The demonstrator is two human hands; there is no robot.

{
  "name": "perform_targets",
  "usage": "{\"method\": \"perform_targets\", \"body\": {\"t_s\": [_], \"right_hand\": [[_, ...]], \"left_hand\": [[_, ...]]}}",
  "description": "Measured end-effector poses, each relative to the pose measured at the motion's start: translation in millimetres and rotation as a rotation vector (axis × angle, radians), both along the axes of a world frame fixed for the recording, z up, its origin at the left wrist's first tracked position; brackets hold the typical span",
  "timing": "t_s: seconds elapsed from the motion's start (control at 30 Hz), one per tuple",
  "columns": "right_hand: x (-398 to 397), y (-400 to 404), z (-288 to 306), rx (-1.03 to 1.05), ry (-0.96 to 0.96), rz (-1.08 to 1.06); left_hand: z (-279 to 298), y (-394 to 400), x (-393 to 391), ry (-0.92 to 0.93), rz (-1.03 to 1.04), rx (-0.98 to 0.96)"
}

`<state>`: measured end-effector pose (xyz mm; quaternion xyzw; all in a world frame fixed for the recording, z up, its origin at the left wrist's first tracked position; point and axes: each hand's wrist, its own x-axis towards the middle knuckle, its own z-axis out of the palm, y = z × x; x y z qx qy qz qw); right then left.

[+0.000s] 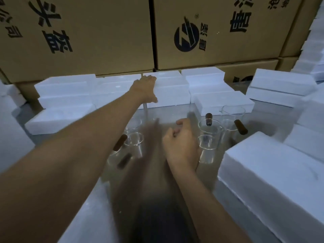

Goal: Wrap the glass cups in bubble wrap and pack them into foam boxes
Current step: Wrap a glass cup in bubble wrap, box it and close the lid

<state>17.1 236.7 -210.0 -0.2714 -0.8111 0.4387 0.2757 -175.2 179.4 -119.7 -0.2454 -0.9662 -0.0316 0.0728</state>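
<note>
Left hand (146,88) reaches far across the worktop (168,113), fingers laid over the top of a foam box (171,92) in the far row, thumb spread down its near face — it grips that box at its left end. Right hand (180,143) hovers mid-scene over the worktop, fingers loosely curled, holding nothing.

Glass cups, counted where the blur allows: right group, four — one nearest (207,149), one behind it (210,127), two further right (232,111). Left group, about three (135,141), partly hidden by the left forearm; count not certain. All stand upright on the worktop, unwrapped. Dark brown handles: two clear on the right (241,127), two blurred on the left (120,142).

Foam boxes: far row along the cartons, stacked two or three high, roughly ten visible. One flat box near left (59,120). A large block near right (273,174), more stacks behind it and up the right edge. More foam at the left edge and near left.

Cartons (78,35) — brown, printed with black characters and a round logo — wall off the far side; two large ones show, smaller ones at right.

A dark smeared band (149,199) runs from the near edge toward the middle; cannot tell what it is.
</note>
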Motion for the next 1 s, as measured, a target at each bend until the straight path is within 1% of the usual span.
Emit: {"method": "perform_targets", "body": {"t_s": [0.1, 0.2, 0.27, 0.33, 0.43, 0.47, 0.5, 0.57, 0.63, 0.67, 0.73, 0.83, 0.9, 1.0], "right_hand": [[-1, 2, -1, 0.007, 0.011, -0.024], [-1, 3, -1, 0.0, 0.005, -0.021], [-1, 4, 0, -0.004, 0.006, -0.015], [0, 4, 2, -0.005, 0.01, -0.016], [1, 4, 4, -0.038, 0.035, -0.011], [1, 4, 5, -0.065, 0.045, -0.002], [1, 3, 5, -0.092, 0.055, 0.007], [3, 2, 7, -0.137, 0.075, 0.018], [8, 3, 9, -0.19, 0.097, 0.026], [11, 4, 10, -0.223, 0.11, 0.036], [21, 8, 12, -0.277, 0.14, 0.06], [39, 9, 12, -0.237, 0.161, 0.08], [53, 7, 10, -0.195, 0.191, 0.056], [76, 3, 9, -0.219, 0.339, 0.027]], "left_hand": [[-10, 6, -15, 0.042, 0.014, -0.027], [-6, 6, -13, 0.065, -0.015, 0.059], [7, 1, -3, 0.037, -0.063, 0.192], [24, -7, 14, 0.004, -0.099, 0.381], [53, -26, 50, -0.062, -0.074, 0.642], [61, -34, 63, -0.127, -0.053, 0.716], [68, -44, 78, -0.233, -0.035, 0.797], [75, -67, 111, -0.503, -0.036, 0.971], [74, -92, 146, -0.718, -0.054, 1.085], [71, -103, 164, -0.787, -0.04, 1.119], [59, -123, 198, -0.862, 0.024, 1.15], [37, -149, 245, -0.881, 0.125, 1.128], [20, -159, 271, -0.892, 0.166, 1.145], [0, -156, 303, -0.922, 0.213, 1.14]]}}
